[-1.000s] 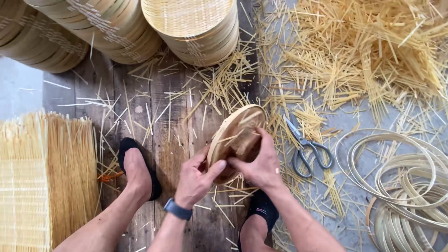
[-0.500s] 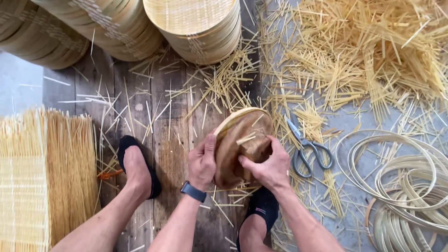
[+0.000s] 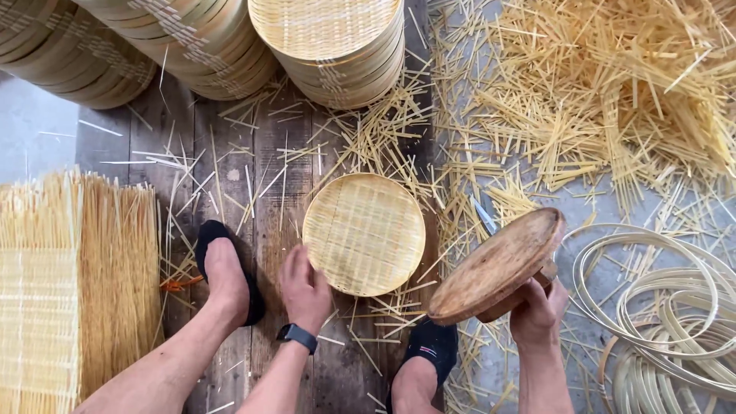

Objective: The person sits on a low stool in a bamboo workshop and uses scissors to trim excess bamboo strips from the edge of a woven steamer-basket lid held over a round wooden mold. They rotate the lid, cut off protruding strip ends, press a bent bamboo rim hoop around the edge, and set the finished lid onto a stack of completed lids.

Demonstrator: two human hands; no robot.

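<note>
A round woven bamboo tray lies flat on the wooden planks between my feet. My left hand, with a dark watch on its wrist, rests at the tray's lower left edge, fingers touching the rim. My right hand grips a round brown wooden disc from below, holding it tilted off to the tray's right. Scissors lie mostly hidden behind the disc.
Stacks of round woven trays stand at the top. Loose bamboo strips litter the right side. Coiled bamboo hoops lie at the lower right. A woven bamboo mat lies at left. My feet in dark shoes rest on the planks.
The wooden disc has come off the woven tray and moved right in my right hand. The tray now lies flat on the planks, my left hand at its edge.
</note>
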